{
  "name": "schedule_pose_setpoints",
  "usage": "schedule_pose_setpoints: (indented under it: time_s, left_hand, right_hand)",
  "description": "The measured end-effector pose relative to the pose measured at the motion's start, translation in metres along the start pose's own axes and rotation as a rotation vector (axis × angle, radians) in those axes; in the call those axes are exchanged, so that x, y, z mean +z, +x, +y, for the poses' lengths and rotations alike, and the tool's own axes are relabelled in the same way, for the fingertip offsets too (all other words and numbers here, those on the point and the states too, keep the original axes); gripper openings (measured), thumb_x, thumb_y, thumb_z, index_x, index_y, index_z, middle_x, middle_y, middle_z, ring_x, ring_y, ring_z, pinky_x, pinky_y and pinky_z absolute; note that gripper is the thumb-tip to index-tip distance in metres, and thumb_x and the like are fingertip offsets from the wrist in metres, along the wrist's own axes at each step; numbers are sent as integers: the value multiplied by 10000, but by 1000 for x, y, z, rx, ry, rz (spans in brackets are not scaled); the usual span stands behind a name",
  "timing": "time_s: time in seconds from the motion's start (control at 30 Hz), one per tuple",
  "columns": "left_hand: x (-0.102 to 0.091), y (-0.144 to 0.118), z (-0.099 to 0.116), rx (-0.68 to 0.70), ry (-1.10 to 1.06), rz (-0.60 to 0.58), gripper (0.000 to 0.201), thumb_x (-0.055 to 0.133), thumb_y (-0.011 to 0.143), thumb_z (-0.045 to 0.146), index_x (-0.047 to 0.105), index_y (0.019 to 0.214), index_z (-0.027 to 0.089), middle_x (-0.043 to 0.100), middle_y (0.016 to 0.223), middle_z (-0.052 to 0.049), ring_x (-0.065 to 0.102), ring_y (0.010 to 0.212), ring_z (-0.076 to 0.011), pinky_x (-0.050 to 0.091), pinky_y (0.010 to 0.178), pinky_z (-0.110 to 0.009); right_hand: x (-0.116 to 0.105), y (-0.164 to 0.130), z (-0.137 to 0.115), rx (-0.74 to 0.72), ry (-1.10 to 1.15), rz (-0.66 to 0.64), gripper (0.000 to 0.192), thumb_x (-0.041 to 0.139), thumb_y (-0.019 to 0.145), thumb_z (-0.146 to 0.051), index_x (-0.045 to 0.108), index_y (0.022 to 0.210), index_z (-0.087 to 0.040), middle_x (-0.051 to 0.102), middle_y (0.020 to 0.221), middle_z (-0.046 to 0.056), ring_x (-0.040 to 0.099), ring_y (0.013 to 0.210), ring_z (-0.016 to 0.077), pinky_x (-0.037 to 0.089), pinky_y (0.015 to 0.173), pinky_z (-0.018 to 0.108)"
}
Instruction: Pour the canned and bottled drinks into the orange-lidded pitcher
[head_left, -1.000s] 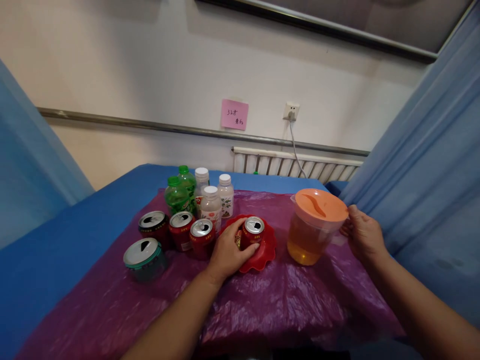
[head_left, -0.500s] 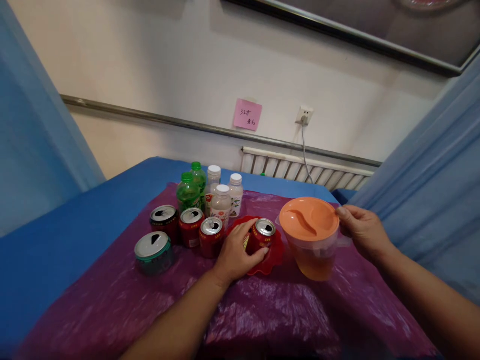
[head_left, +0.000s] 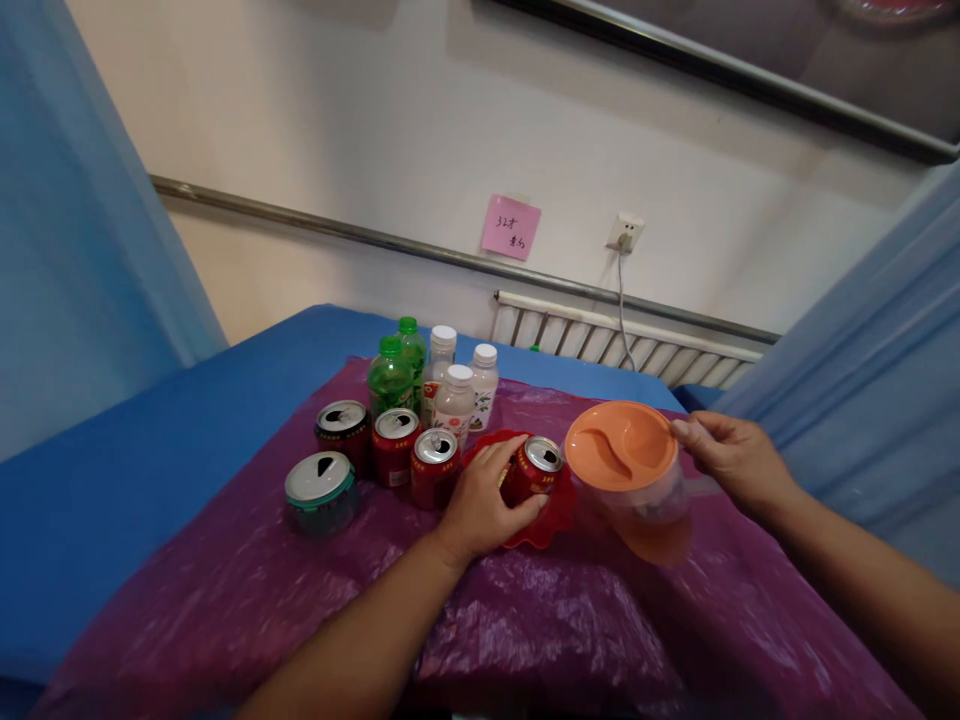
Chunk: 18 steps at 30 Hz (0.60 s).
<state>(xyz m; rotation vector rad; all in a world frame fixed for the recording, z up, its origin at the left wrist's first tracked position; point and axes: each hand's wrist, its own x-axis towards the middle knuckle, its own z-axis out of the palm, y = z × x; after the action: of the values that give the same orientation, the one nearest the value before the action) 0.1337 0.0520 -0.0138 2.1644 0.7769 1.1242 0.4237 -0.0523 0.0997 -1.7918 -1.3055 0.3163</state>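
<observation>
My left hand (head_left: 487, 505) is wrapped round a red drink can (head_left: 531, 472) with an opened silver top, its thumb in front and fingers behind. The can leans a little to the right over a red scalloped plate (head_left: 555, 518). In my right hand (head_left: 731, 455), closed on the handle, is a clear plastic pitcher (head_left: 649, 505) with amber liquid inside and an orange lid (head_left: 621, 445). The pitcher tilts left, so its lid edge comes close to the can's top. Whether any liquid is flowing I cannot tell.
Several opened cans stand left of my left hand, among them a red can (head_left: 435, 468) and a teal can (head_left: 321, 495). Behind them are green bottles (head_left: 390, 375) and white-capped bottles (head_left: 454, 405). Purple plastic sheeting (head_left: 337, 610) covers part of the blue surface (head_left: 247, 370).
The pitcher has tipped further left toward the can. The can has gone from nearly upright to a slight rightward lean. The whole view has shifted slightly.
</observation>
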Motion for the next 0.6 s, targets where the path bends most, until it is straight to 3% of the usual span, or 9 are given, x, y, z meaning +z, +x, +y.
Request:
schedule_pose_setpoints:
  time_s: [0.23, 0.6]
  left_hand:
    - [0, 0, 0, -4, -11, -14, 691, 802, 736, 248, 571, 1387, 225, 653, 1381, -124, 618, 1275, -322, 472, 1134, -516]
    - [1, -1, 1, -7, -14, -21, 690, 802, 731, 249, 569, 1380, 214, 653, 1377, -118, 611, 1279, -314, 465, 1145, -505]
  right_hand:
    - [1, -2, -6, -68, -1, -15, 685, 697, 715, -792, 353, 519, -232, 293, 519, -54, 259, 514, 99, 220, 438, 242]
    - [-1, -2, -13, -65, -54, -25, 701, 685, 685, -833, 382, 500, -228, 295, 529, -46, 267, 517, 100, 232, 450, 253]
